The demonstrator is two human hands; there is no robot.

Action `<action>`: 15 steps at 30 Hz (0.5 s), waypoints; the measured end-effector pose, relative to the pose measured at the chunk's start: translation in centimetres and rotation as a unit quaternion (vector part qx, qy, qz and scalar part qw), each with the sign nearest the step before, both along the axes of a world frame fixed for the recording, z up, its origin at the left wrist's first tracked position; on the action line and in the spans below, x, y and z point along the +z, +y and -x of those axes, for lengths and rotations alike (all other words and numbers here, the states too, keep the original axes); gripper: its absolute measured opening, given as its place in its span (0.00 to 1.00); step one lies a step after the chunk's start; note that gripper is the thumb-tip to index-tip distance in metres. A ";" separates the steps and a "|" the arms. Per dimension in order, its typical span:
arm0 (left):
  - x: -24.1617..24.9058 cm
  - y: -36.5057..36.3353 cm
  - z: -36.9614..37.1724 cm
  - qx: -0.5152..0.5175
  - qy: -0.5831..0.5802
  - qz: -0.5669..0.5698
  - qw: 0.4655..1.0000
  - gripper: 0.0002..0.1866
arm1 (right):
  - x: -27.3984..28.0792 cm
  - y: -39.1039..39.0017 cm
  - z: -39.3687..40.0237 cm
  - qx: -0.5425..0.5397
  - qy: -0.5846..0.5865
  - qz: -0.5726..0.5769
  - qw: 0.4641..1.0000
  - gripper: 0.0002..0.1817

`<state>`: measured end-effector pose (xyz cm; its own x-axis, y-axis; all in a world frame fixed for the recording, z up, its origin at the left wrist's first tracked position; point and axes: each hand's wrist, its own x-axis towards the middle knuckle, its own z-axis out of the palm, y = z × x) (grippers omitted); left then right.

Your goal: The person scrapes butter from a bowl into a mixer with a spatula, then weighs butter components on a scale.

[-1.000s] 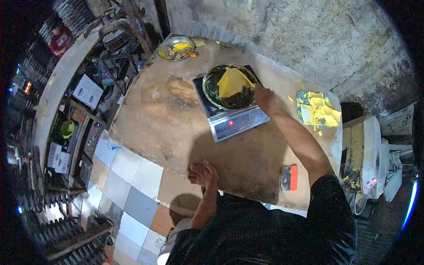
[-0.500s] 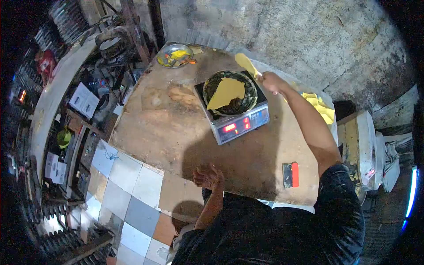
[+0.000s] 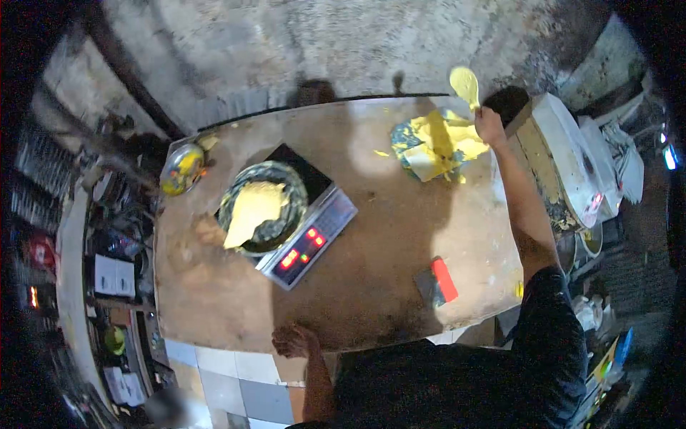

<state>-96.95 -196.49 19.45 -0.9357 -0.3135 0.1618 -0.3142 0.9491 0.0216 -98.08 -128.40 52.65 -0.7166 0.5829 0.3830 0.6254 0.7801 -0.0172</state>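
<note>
My right hand is wrapped round the handle of a paddle whose flat end is coated in yellow. Just below and left of it lies a heap of yellow paste on a bluish sheet at the table's far right. My left hand rests at the near table edge, its fingers loosely curled, and whether it holds anything is hidden. On a digital scale with lit red digits stands a dark round pan, with a yellow slab in it.
A scraper with a red handle lies on the table at the near right. A metal bowl with yellow bits sits at the far left corner. White sacks stand beyond the right edge, and a wall rises behind.
The view has turned right, bringing the yellow heap fully into sight. My right hand has carried the paddle from beside the pan to above that heap. My left hand stays near the table edge.
</note>
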 end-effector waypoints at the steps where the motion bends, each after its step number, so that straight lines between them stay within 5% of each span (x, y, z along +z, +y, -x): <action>1: 1.3 0.6 0.1 -0.011 0.001 0.008 1.000 0.37 | -5.3 4.3 -1.8 -0.051 -0.008 0.004 0.999 0.16; 3: 3.7 1.5 0.7 0.033 -0.144 0.070 0.986 0.32 | -15.2 9.9 -4.5 -0.073 -0.058 -0.028 0.995 0.12; 4: 3.2 1.7 1.2 0.028 -0.141 0.076 0.987 0.32 | -18.4 10.7 -5.9 -0.043 -0.100 -0.064 0.992 0.12; 6: 1.9 1.6 2.0 0.212 0.014 0.099 0.972 0.31 | -20.9 10.6 -6.2 -0.037 -0.150 -0.101 0.983 0.09; 7: 2.4 2.1 1.8 0.209 0.019 0.103 0.972 0.31 | -20.4 9.0 -5.1 -0.093 0.011 -0.078 0.993 0.10; 9: 4.7 3.6 1.1 0.122 0.077 0.255 0.956 0.32 | -19.0 9.5 -3.0 -0.112 -0.005 -0.043 0.993 0.10; 15: -2.1 -2.7 3.7 0.101 -0.006 0.224 0.969 0.35 | -19.6 13.1 2.1 -0.177 -0.081 0.134 0.972 0.12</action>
